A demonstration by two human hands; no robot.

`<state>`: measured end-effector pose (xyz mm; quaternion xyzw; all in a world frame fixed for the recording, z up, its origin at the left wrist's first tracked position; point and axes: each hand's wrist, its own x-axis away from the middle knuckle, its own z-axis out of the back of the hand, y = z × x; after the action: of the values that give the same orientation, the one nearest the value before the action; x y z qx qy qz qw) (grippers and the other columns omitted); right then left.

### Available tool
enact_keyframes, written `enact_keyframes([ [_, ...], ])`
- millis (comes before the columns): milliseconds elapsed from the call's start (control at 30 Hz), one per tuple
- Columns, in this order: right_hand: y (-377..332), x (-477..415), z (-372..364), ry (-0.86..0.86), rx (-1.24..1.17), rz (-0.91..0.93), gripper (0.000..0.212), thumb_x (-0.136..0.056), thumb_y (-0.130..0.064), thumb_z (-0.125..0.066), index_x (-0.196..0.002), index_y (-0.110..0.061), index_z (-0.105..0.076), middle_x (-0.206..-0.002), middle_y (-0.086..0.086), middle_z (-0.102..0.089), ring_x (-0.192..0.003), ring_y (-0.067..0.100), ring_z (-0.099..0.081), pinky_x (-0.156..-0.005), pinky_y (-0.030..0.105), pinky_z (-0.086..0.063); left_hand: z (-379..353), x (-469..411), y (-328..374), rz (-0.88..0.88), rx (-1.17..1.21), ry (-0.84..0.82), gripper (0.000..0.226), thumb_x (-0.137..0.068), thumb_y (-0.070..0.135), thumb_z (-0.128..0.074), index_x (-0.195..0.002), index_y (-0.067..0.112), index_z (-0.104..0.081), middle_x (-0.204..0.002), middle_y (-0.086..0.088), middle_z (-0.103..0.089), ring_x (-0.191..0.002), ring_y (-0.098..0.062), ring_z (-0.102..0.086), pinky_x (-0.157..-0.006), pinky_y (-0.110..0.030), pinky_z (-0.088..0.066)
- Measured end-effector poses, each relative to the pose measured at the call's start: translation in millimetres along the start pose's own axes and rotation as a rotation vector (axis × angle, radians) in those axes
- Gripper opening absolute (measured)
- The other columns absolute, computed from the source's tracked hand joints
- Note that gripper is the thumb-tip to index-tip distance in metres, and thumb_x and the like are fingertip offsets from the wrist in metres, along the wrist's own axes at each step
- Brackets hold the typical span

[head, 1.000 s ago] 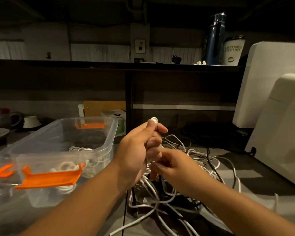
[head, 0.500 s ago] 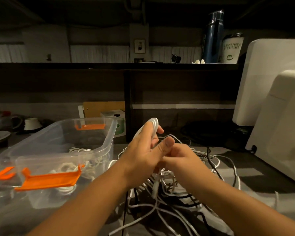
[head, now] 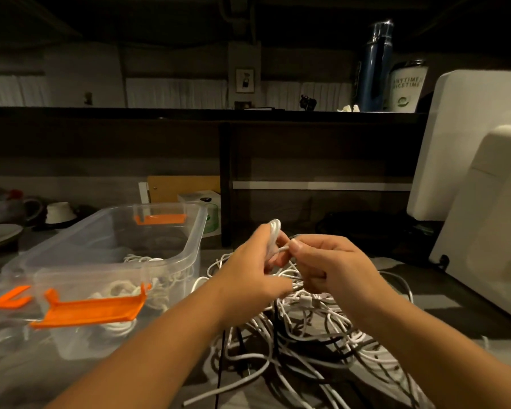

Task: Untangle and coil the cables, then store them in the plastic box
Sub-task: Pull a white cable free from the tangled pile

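our left hand (head: 248, 278) grips a small coil of white cable (head: 273, 231), with its loops standing up above the fingers. our right hand (head: 328, 267) pinches the free strand of the same cable just beside the coil, between thumb and forefinger. both hands are above the tangled pile of white and black cables (head: 322, 335) that lies on the dark table (head: 422, 281). the clear plastic box (head: 196, 231) stands open to the left of the pile, with some coiled white cables (head: 136, 258) inside and an orange latch (head: 92, 311) on its near side. on the shelf behind, a white cup (head: 406, 87) carries the words "anytime nicetime", next to a dark blue bottle (head: 373, 66); the small green logo under the words we cannot read.
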<state>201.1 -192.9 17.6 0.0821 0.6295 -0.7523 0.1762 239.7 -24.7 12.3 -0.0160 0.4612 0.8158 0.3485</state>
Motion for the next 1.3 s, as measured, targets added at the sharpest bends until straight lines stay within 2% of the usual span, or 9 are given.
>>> enact_keyframes([
  [100, -2.6, -0.4, 5.6, -0.092, 0.251, -0.009, 0.031, -0.099, -0.029, -0.056, -0.080, -0.017, -0.077, -0.064, 0.009, -0.044, -0.055, 0.018, -0.035, -0.051, 0.021, -0.029, 3.0, -3.5, 2.8, 0.033, 0.366, 0.164, 0.030, -0.082, 0.034, -0.061, -0.104, 0.015, -0.053, -0.077, 0.000, -0.046, -0.073, -0.014, -0.045, -0.071, -0.032, -0.042],
  [200, 0.6, -1.1, 11.5, -0.076, 0.762, -0.071, 0.024, -0.098, -0.029, -0.057, -0.085, -0.026, -0.077, -0.070, -0.006, -0.067, -0.059, 0.012, -0.058, -0.056, 0.031, -0.046, 3.6, -7.3, 5.0, 0.046, 0.485, 0.358, 0.040, -0.104, 0.047, -0.040, -0.091, 0.012, -0.054, -0.059, 0.009, -0.037, -0.059, -0.009, -0.034, -0.059, -0.024, -0.031],
  [300, 5.1, -3.7, 15.7, 0.017, 1.058, -0.143, 0.022, -0.093, -0.034, -0.053, -0.092, -0.026, -0.074, -0.084, -0.004, -0.071, -0.075, 0.014, -0.064, -0.069, 0.038, -0.054, 1.8, -8.8, 6.0, 0.037, 0.481, 0.345, 0.041, -0.109, 0.034, -0.032, -0.081, 0.011, -0.052, -0.055, 0.009, -0.033, -0.050, -0.006, -0.028, -0.049, -0.017, -0.026],
  [400, 7.9, -6.4, 17.7, 0.112, 1.248, -0.133, 0.035, -0.089, -0.031, -0.057, -0.122, -0.035, -0.064, -0.119, -0.011, -0.066, -0.111, 0.012, -0.056, -0.095, 0.038, -0.051, -2.9, -8.2, 4.7, 0.041, 0.460, 0.267, 0.042, -0.109, 0.030, -0.035, -0.075, 0.011, -0.052, -0.056, 0.005, -0.032, -0.049, -0.007, -0.026, -0.048, -0.018, -0.024],
  [500, 2.3, -3.9, 16.9, 0.271, 0.777, 0.045, 0.046, -0.091, -0.035, -0.059, -0.137, -0.040, -0.054, -0.132, -0.020, -0.059, -0.122, -0.001, -0.051, -0.101, 0.028, -0.047, -7.4, -7.3, 5.4, 0.040, 0.456, 0.215, 0.045, -0.108, 0.032, -0.037, -0.070, 0.013, -0.053, -0.055, 0.005, -0.033, -0.048, -0.007, -0.027, -0.047, -0.018, -0.025],
  [600, -3.0, -0.4, 9.5, 0.139, 0.324, 0.159, 0.042, -0.090, -0.047, -0.053, -0.130, -0.041, -0.061, -0.123, -0.022, -0.065, -0.116, -0.008, -0.057, -0.089, 0.015, -0.050, -10.5, -3.4, 10.7, 0.021, 0.455, 0.166, 0.045, -0.107, 0.030, -0.040, -0.069, 0.011, -0.055, -0.058, -0.001, -0.035, -0.050, -0.006, -0.031, -0.050, -0.017, -0.028],
  [833, -1.5, 0.9, 1.4, 0.131, 0.490, 0.225, 0.020, -0.100, -0.031, -0.055, -0.098, -0.039, -0.073, -0.083, -0.006, -0.074, -0.076, 0.016, -0.070, -0.067, 0.037, -0.057, -9.0, 2.1, 15.2, 0.074, 0.540, 0.126, 0.046, -0.106, 0.028, -0.041, -0.066, 0.008, -0.054, -0.051, 0.001, -0.031, -0.044, -0.010, -0.025, -0.042, -0.019, -0.021],
  [1067, 0.7, 1.0, 1.9, 0.179, 0.603, 0.155, 0.024, -0.103, -0.020, -0.057, -0.088, -0.024, -0.076, -0.069, -0.006, -0.071, -0.066, 0.008, -0.071, -0.067, 0.031, -0.061, -16.6, -2.5, 6.1, 0.052, 0.397, 0.249, 0.054, -0.104, 0.039, -0.049, -0.078, -0.007, -0.057, -0.053, -0.001, -0.037, -0.042, -0.011, -0.030, -0.048, -0.026, -0.027],
  [1300, -1.5, 0.6, 0.9, 0.211, 0.573, 0.087, 0.024, -0.102, -0.027, -0.058, -0.088, -0.025, -0.077, -0.065, -0.005, -0.072, -0.059, 0.004, -0.069, -0.053, 0.015, -0.048, -9.9, -2.8, 7.8, 0.091, 0.529, 0.314, 0.013, -0.098, 0.010, -0.058, -0.108, 0.011, -0.050, -0.055, -0.001, -0.049, -0.049, -0.014, -0.042, -0.048, -0.026, -0.035],
])
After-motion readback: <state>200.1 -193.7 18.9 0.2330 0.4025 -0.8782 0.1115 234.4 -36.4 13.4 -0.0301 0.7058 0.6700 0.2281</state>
